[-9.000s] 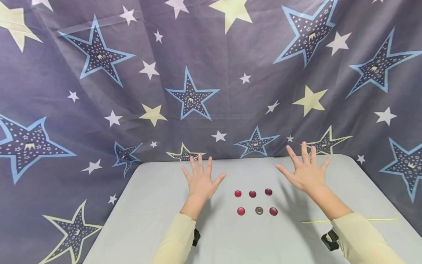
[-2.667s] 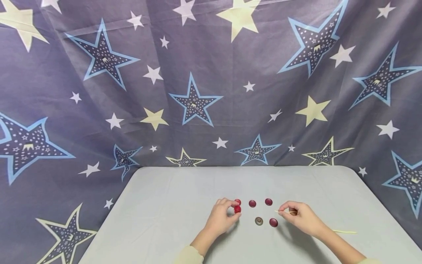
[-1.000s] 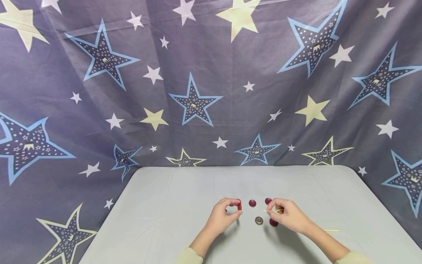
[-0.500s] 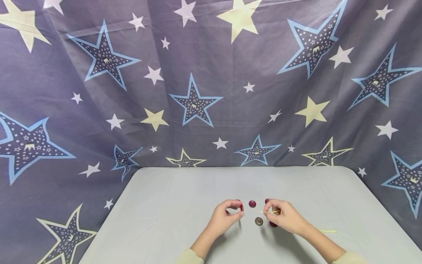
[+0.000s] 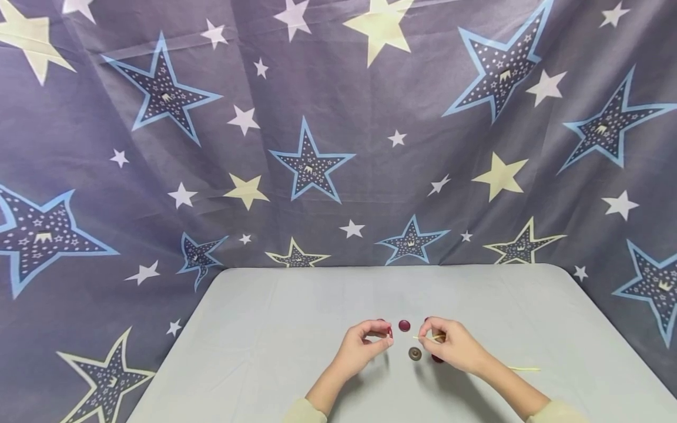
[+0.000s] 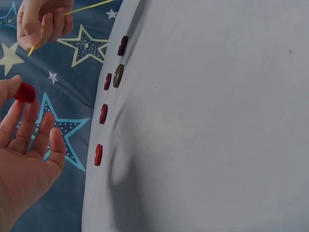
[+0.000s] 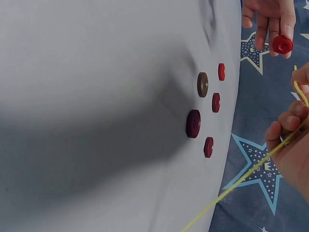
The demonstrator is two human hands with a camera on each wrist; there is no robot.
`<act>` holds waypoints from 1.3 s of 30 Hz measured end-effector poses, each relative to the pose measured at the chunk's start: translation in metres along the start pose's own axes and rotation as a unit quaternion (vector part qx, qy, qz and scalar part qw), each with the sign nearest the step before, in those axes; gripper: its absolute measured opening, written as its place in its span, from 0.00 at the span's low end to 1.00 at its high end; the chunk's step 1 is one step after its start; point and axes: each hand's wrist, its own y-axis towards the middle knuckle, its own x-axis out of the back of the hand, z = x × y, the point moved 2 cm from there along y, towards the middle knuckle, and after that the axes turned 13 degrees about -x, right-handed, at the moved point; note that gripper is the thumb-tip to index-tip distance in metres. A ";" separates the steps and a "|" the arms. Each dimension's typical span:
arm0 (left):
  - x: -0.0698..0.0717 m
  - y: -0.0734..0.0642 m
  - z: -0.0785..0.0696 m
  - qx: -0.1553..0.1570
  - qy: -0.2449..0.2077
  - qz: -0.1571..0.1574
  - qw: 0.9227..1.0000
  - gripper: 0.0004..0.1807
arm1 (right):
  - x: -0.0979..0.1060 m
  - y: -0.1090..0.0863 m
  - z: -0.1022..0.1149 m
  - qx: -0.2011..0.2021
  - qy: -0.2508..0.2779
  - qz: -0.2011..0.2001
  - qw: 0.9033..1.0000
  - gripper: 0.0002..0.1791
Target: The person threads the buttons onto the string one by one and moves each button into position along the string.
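My left hand (image 5: 359, 348) pinches a red button (image 7: 283, 44) between thumb and fingertips. The left wrist view shows its other fingers spread loosely. Facing it, my right hand (image 5: 456, 345) pinches a yellow string (image 7: 246, 175) near one end. A short tip sticks out past the fingertips, pointing toward the button with a small gap between them. The string's rest passes along the palm and trails down to the table at right. Below the hands lie a brown button (image 5: 415, 353) and a maroon button (image 5: 404, 325). My right hand partly covers two more maroon buttons in the head view.
Another red button (image 6: 98, 155) lies on the grey-white table (image 5: 254, 329), mostly hidden behind my left hand in the head view. A dark curtain with stars (image 5: 328, 76) hangs around the table's back and sides.
Both hands were spread bare above the table at first; the red button and the string were then picked up. Lately the right hand has moved left, bringing the string tip closer to the button.
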 end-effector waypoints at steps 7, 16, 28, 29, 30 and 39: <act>0.001 -0.003 -0.029 -0.003 -0.034 0.020 0.999 0.16 | 0.000 -0.005 0.022 -0.004 0.001 0.005 1.000 0.03; -0.007 -0.002 -0.010 -0.007 -0.064 0.027 0.998 0.16 | 0.004 -0.013 0.045 0.007 0.012 0.011 1.000 0.06; -0.012 -0.002 -0.001 -0.003 -0.075 0.037 0.997 0.17 | -0.002 -0.010 0.044 0.013 0.011 0.014 1.000 0.06; -0.013 -0.002 -0.001 -0.003 -0.076 0.039 0.996 0.17 | -0.003 -0.010 0.043 0.013 0.010 0.014 1.000 0.06; -0.013 -0.002 -0.002 -0.003 -0.076 0.040 0.996 0.17 | -0.004 -0.010 0.042 0.013 0.011 0.013 1.000 0.06; -0.014 -0.003 -0.003 -0.010 -0.073 0.045 0.996 0.18 | -0.010 -0.010 0.041 0.004 0.008 0.019 1.000 0.06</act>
